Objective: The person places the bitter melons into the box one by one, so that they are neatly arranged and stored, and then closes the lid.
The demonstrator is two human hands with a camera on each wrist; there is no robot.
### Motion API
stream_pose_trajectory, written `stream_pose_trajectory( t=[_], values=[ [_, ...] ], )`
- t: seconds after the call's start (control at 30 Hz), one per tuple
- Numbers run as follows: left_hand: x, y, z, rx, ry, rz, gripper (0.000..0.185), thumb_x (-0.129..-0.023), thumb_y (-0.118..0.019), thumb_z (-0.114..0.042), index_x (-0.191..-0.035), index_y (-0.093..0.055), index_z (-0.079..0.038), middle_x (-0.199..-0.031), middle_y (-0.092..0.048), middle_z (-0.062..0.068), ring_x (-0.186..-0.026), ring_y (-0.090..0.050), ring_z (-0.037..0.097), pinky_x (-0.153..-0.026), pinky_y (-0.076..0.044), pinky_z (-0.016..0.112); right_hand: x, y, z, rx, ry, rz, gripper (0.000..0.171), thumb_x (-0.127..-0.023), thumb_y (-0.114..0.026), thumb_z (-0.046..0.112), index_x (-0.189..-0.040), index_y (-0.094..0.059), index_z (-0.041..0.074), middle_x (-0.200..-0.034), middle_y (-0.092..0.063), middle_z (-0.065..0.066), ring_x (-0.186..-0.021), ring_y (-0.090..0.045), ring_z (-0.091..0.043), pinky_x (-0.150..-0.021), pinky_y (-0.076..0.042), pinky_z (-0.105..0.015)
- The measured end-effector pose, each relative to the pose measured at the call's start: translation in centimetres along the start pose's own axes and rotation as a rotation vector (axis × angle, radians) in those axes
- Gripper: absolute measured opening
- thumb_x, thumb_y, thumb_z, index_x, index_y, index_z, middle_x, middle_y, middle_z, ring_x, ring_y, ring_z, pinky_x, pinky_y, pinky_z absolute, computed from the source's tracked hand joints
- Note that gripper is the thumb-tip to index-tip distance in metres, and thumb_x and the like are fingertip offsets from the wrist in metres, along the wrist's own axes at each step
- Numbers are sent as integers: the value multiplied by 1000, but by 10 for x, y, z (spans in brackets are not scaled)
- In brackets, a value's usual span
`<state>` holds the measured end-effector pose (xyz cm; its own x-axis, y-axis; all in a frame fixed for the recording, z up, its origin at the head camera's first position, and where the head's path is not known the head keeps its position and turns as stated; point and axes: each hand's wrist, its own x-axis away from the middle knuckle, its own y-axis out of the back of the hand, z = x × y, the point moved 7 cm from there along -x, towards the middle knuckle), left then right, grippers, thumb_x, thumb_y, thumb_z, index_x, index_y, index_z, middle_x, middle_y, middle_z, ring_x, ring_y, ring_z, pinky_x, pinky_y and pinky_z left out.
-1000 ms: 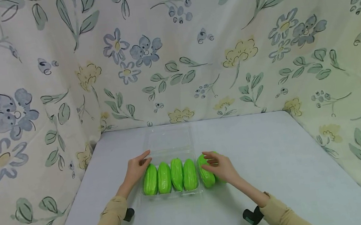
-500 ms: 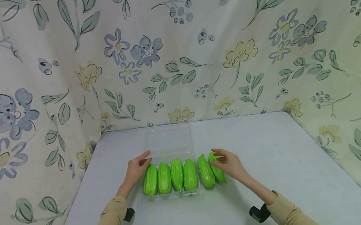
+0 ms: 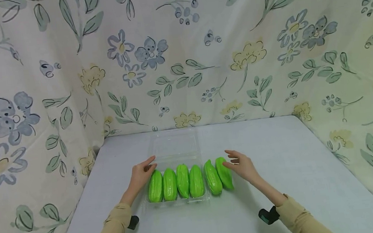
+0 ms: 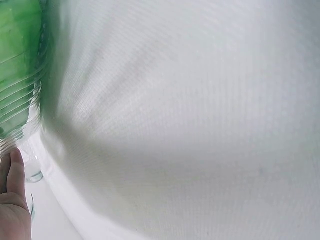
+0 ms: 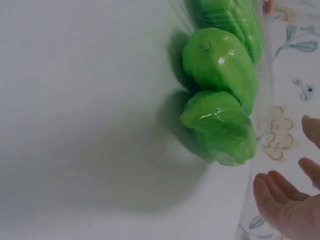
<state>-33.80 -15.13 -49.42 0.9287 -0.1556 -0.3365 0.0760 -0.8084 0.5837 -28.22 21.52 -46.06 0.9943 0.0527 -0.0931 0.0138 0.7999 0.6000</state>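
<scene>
The pale surface (image 3: pixel 282 182), walled in by a flowered cloth (image 3: pixel 33 90), carries a clear plastic tray (image 3: pixel 175 148) whose lid lies open toward the far side, and four green gourds (image 3: pixel 176 182) lie side by side in it. Two more green gourds sit outside the tray on its right: one (image 3: pixel 212 177) pressed against the tray wall, the other (image 3: pixel 224 173) touching it on the outer side. These two look the likeliest to go wrong: they rest on rounded sides with nothing bracing them on the right, so a brush from the hand could roll the outer one away across the surface, and the light tray could skid if pushed. The left hand (image 3: pixel 140 174) lies against the tray's left edge, fingers straight and holding nothing. The right hand (image 3: pixel 242 164) hovers just right of the outer gourd, palm toward it, fingers spread and relaxed, its grip empty.
</scene>
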Motion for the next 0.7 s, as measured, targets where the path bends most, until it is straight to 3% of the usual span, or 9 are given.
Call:
stream_pose_trajectory(
  t=[0.2, 0.43, 0.7],
  values=[
    [0, 1, -1, -3, 11, 4, 38, -90, -65, -11, -126, -60, -1, -102, -71, 20, -70, -61, 14, -53, -41, 20, -6, -2, -6, 13, -26, -6, 52, -89, -66, 21, -136, -50, 3, -128, -56, -30, -112, -58, -44, -87, -52, -46],
    [0, 1, -2, 16, 5, 6, 38, -91, -64, -11, -126, -59, 0, -108, -69, 22, -85, -70, 27, -57, -44, 19, -11, -7, -11, 12, -58, 12, 53, -90, -66, 22, -136, -49, 4, -130, -54, -30, -113, -57, -45, -88, -51, -48],
    [-1, 1, -1, 13, -1, -2, 37, -91, -64, -12, -126, -60, -1, -103, -71, 20, -80, -69, 24, -55, -43, 19, -17, -18, -21, 20, -95, 80, 52, -90, -65, 24, -137, -50, 7, -132, -51, -31, -115, -55, -46, -89, -50, -50]
  ],
)
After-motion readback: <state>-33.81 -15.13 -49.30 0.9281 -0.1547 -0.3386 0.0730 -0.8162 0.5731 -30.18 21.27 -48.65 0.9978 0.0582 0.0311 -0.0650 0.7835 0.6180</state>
